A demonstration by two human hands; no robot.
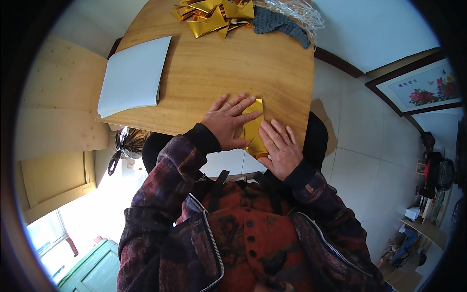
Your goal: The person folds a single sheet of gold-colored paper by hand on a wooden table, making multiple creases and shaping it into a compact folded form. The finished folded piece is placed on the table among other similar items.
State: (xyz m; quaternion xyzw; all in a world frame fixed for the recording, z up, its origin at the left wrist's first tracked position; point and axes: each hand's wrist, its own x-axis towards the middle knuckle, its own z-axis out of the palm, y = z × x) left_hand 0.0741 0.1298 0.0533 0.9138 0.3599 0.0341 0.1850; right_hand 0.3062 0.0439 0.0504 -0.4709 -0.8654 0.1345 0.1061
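A folded piece of shiny gold paper (252, 129) lies at the near edge of the wooden table, between my two hands. My left hand (229, 119) rests over its left side, fingers spread and pointing away to the right, the fingertips on the paper. Along the right side lies my right hand (280, 147), its fingers stretched out flat and its thumb by the paper's near end. Neither hand wraps round the paper. Parts of its left and lower edges are hidden under my fingers.
At the table's (219, 63) far edge lie several folded gold paper shapes (209, 19), a dark grey textured cloth (282, 25) and a tangle of clear plastic strips (301, 13). A stack of white sheets (134, 75) sits at the left. A framed flower picture (421, 87) stands at the right.
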